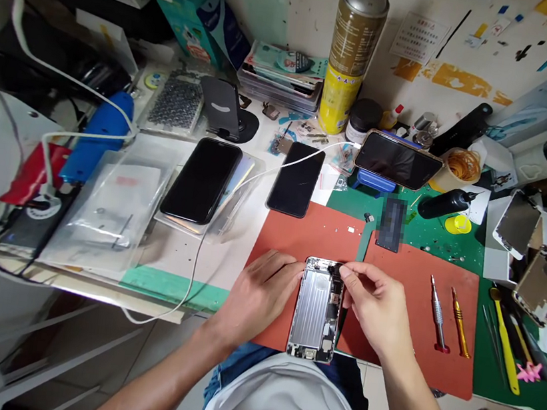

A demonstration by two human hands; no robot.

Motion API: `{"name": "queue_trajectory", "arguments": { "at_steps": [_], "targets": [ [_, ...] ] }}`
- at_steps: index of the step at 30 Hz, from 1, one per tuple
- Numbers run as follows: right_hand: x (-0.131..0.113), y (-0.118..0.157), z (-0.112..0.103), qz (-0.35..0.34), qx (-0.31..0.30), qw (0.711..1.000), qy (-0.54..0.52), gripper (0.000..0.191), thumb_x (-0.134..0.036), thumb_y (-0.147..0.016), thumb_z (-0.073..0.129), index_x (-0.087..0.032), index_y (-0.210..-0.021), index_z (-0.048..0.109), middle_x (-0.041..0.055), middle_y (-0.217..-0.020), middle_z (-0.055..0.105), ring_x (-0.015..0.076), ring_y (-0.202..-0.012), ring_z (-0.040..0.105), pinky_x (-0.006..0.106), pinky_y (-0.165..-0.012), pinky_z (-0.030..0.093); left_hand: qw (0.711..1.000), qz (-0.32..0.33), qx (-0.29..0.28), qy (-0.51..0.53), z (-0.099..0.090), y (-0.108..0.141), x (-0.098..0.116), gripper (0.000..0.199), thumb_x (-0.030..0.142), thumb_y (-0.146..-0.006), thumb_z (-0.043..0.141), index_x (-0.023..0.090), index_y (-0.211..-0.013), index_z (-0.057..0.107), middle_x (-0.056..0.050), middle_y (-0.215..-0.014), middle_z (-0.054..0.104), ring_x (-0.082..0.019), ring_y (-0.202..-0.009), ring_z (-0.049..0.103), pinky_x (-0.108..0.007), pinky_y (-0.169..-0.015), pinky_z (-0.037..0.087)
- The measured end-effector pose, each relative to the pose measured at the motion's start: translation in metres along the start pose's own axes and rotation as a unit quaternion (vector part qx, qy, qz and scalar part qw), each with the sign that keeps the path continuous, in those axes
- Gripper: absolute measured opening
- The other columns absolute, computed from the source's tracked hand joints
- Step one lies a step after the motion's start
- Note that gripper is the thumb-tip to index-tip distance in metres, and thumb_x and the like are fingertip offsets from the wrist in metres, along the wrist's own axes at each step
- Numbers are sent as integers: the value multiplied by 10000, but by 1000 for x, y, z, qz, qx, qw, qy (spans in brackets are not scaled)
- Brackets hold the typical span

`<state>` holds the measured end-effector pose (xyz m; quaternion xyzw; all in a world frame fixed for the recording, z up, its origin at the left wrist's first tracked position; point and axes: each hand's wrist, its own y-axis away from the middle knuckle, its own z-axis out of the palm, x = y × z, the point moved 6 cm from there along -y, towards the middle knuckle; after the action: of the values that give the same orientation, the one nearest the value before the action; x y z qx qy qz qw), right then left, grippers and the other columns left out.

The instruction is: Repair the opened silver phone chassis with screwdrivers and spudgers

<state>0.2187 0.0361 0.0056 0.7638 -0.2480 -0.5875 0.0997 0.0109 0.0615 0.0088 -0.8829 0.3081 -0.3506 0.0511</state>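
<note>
An opened phone (314,311), its screen off and its insides bare, lies upright on the red mat near the table's front edge. A ribbed silver bay fills its left side, and dark parts run down its right. My left hand (261,295) rests on the mat, its fingers closed against the phone's upper left edge. At the phone's top right corner, my right hand (377,306) pinches with thumb and forefinger; what lies between the fingertips is too small to make out. Beyond the phone lies a flat black part (389,232), partly blurred.
Silver (435,310) and gold (460,322) screwdrivers lie at right, beside a yellow pry tool (504,343) and tweezers. Two dark phones (202,180) (297,179) lie at left. A propped phone (398,159), a white cable (194,258) and a spray can (350,60) stand around.
</note>
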Motion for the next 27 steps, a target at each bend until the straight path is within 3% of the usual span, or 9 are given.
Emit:
{"name": "queue_trajectory", "arguments": {
  "at_steps": [3,7,10,16,27],
  "targets": [
    [-8,-9,6,-4,-27,999,38,368,-539,-913,675,-194,-943,798,5,-602,682,180,-511,630,306,-595,483,1000,23,15,2,3,1,-2,202,102,-1088,560,191,-1232,671,-62,-1058,717,-188,-943,690,-347,-879,579],
    [-18,-13,16,-37,-16,995,90,358,-520,-935,634,-207,-934,808,39,-801,757,154,-476,598,324,-576,463,999,33,20,23,1,1,-2,219,83,-1069,592,192,-1246,663,-63,-1089,711,-192,-961,686,-350,-884,577],
    [-21,-13,25,-73,-16,992,100,318,-477,-957,616,-233,-939,819,48,-908,762,179,-589,654,332,-618,476,999,41,21,22,-1,0,0,207,75,-1059,605,185,-1221,672,-65,-1073,706,-197,-947,684,-347,-863,573],
    [-16,-17,37,-98,-15,987,124,246,-363,-986,618,-250,-928,828,42,-880,751,221,-805,714,344,-770,490,999,43,18,21,-1,-1,2,170,85,-1053,624,180,-1183,677,-60,-1062,710,-201,-931,680,-349,-848,565],
    [-20,-20,39,-114,-2,979,171,201,-142,-983,641,-235,-893,795,32,-912,705,212,-843,685,338,-815,480,999,42,10,6,2,0,-3,153,96,-1054,633,186,-1171,678,-46,-1057,703,-191,-921,667,-347,-853,551]
  ]
}}
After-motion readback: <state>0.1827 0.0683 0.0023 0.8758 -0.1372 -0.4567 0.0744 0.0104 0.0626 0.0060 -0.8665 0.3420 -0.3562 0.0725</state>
